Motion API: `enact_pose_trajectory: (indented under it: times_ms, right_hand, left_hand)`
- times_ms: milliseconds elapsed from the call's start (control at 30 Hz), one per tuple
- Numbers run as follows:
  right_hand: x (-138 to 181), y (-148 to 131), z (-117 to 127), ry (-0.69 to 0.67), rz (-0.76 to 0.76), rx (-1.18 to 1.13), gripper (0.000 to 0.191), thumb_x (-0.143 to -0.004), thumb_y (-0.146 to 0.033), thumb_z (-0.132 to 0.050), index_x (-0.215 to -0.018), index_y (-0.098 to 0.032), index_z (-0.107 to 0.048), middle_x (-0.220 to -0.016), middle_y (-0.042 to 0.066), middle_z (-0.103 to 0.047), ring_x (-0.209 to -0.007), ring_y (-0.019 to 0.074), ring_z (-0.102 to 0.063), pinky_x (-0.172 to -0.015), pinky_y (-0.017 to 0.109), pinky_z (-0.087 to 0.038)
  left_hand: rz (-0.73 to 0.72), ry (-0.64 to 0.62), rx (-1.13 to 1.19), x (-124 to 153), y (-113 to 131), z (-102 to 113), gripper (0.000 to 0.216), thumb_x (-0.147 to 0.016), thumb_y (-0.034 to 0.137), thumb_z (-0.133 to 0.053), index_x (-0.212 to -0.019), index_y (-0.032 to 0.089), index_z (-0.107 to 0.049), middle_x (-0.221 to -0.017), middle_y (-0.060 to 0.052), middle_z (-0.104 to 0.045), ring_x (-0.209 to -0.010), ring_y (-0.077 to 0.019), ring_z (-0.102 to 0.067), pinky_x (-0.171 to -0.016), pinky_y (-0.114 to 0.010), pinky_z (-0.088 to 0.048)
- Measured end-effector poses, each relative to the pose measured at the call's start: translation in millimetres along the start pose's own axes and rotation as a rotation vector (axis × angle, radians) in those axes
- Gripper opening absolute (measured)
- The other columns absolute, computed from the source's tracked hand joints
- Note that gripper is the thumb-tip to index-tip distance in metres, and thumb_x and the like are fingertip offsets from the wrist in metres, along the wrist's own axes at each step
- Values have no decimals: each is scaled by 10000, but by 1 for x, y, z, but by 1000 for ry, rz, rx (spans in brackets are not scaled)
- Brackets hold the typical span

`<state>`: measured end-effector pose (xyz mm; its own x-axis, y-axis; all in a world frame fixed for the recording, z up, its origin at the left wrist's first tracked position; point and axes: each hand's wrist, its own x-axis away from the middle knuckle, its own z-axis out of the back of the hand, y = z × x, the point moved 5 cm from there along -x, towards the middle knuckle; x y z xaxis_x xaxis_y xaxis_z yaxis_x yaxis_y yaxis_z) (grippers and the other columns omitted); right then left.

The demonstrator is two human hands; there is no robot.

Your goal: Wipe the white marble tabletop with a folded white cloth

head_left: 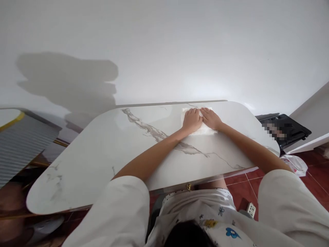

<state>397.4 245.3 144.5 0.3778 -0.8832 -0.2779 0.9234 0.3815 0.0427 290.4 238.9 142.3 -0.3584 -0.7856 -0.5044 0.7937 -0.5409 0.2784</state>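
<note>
A white folded cloth or tissue (208, 130) lies on the far side of a white marble table (108, 151). My left hand (192, 120) and my right hand (210, 118) rest on it side by side, touching each other, palms down. The fingers of both hands lie flat and stretched toward the wall. Most of the cloth is hidden under the hands; only its edges show.
A white wall rises right behind the table. A black device (285, 128) sits off the table's right end, with a white plastic bag (295, 163) below it. Red floor tiles (244, 192) and a white power strip (251, 209) show under the near edge.
</note>
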Motion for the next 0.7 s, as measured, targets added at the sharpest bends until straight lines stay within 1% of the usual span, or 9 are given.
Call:
enact_pose_trajectory:
  times_ms: [67,133,200,267,367,433,500,567,700]
  right_hand:
    - [26,-15,4,6,9,0,531,-950,-252,-264,-1438,-95,-398,-1513,136,-390,-1411,270,-318,-1144,454,-264]
    - [53,-30,8,-6,9,1,541,-948,-256,-269,-1442,-73,-392,-1515,146,-383,-1415,280,-312,-1148,455,-262]
    - [79,-45,12,-19,-2,0,554,-943,-259,-274,-1447,-55,-381,-1517,153,-375,-1420,285,-301,-1155,457,-255]
    - [103,-59,17,-22,-9,-10,560,-943,-271,-273,-1455,-69,-375,-1519,145,-374,-1425,279,-295,-1159,465,-252]
    - [135,-75,24,-14,0,-41,560,-953,-305,-265,-1465,-107,-370,-1520,128,-377,-1431,268,-285,-1160,483,-258]
    - [152,-81,29,-13,22,-63,558,-961,-325,-265,-1471,-122,-362,-1522,122,-375,-1433,264,-281,-1160,490,-265]
    - [165,-80,32,-23,51,-77,558,-967,-334,-270,-1473,-117,-356,-1524,127,-368,-1434,265,-278,-1159,492,-272]
    - [174,-71,36,-36,79,-87,557,-971,-340,-274,-1479,-121,-346,-1528,125,-360,-1434,264,-276,-1160,500,-272]
    - [188,-34,44,-34,117,-125,548,-979,-373,-284,-1496,-196,-321,-1535,79,-352,-1435,253,-272,-1160,520,-269]
  left_hand:
    - [-21,1,-1,26,11,7,371,-887,178,-347,-1205,130,-532,-1237,-141,-579,-1209,-269,-478,-1050,-387,-335]
    - [-26,-9,-2,52,21,14,408,-890,189,-340,-1252,115,-513,-1289,-149,-556,-1251,-278,-453,-1075,-395,-315]
    - [-17,-39,1,77,30,19,451,-887,196,-346,-1307,104,-482,-1367,-156,-511,-1307,-289,-411,-1106,-409,-284]
    - [-5,-79,15,100,39,24,483,-882,204,-359,-1345,106,-459,-1425,-154,-468,-1348,-297,-376,-1133,-425,-255]
    - [2,-121,65,130,51,32,513,-877,218,-371,-1375,114,-436,-1470,-152,-426,-1384,-298,-335,-1158,-450,-224]
    - [28,-139,115,144,59,37,522,-875,213,-367,-1388,126,-419,-1486,-141,-410,-1403,-283,-312,-1165,-456,-221]
    - [81,-170,165,153,68,39,530,-876,205,-361,-1400,136,-399,-1503,-124,-392,-1422,-264,-287,-1173,-450,-215]
    - [132,-209,206,155,79,39,541,-879,215,-366,-1414,133,-378,-1523,-117,-364,-1438,-257,-257,-1184,-442,-195]
    - [151,-272,271,144,112,29,582,-872,242,-389,-1440,129,-332,-1560,-119,-293,-1461,-257,-202,-1193,-441,-164]
